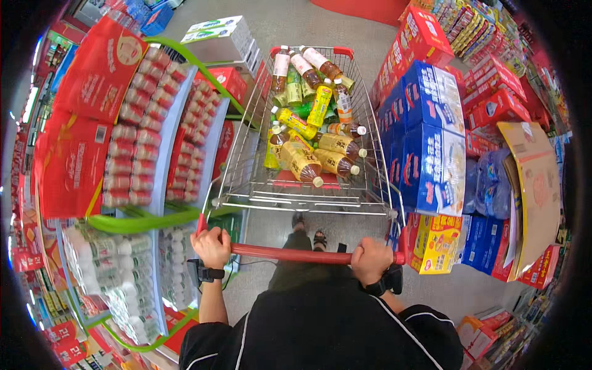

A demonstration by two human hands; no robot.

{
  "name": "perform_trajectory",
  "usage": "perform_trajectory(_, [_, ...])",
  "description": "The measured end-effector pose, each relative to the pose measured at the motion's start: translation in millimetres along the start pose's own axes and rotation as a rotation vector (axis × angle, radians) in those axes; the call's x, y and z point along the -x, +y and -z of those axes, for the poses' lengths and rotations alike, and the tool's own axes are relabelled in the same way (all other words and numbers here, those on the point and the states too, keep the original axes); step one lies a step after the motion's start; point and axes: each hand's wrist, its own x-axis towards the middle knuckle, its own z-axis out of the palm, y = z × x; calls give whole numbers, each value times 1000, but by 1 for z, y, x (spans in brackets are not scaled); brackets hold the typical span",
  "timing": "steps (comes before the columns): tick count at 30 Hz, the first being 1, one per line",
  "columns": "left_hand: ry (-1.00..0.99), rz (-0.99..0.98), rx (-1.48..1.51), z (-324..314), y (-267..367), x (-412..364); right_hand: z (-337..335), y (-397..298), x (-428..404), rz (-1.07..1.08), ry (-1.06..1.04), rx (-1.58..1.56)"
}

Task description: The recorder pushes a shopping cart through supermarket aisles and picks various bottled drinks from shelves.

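Observation:
Both my hands grip the red handlebar (pixel 291 254) of a wire shopping cart (pixel 296 203). My left hand (pixel 212 246) is closed around its left end, and my right hand (pixel 371 260) wraps the bar near the right end. Black straps with small devices sit on both wrists. Inside the cart lies a heap of plastic drink bottles. Amber bottles with tan labels (pixel 300 161) lie nearest me, yellow-labelled bottles (pixel 320 105) in the middle, and dark tea-coloured bottles with pale labels (pixel 280 69) at the far end. Some bottles underneath are partly hidden.
To the left stands a green-framed shelf rack (pixel 138 222) with packs of small red-labelled bottles (pixel 134 152). Stacked blue cartons (pixel 434 162) crowd the cart's right side. White cartons (pixel 219 39) stand ahead on the left. An opened cardboard box (pixel 536 194) juts out at right.

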Motion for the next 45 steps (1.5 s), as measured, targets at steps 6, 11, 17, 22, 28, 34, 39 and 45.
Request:
perform_trajectory(6, [42,7,-19,-10,19,-98,-15,-3,-96,-82,0,-17])
perform_trajectory(11, [66,-9,-81,-21,45,-176,-28,17,-185,-178,39,-35])
perform_trajectory(17, [-41,27,-82,-27,98,-281,-43,46,-315,-188,151,-43])
perform_trajectory(22, [-2,-4,-89,-56,127,-352,-64,73,-408,-148,252,-48])
perform_trajectory(28, [-23,71,-101,-78,152,-421,-87,84,-491,-178,238,-150])
perform_trajectory(34, [-61,87,-62,-101,165,-479,-106,95,-551,-138,227,-80])
perform_trajectory(39, [9,88,-57,-123,170,-528,-122,99,-612,-81,258,-122])
perform_trajectory(45, [-8,173,-40,-150,189,-595,-143,108,-687,-100,218,-96])
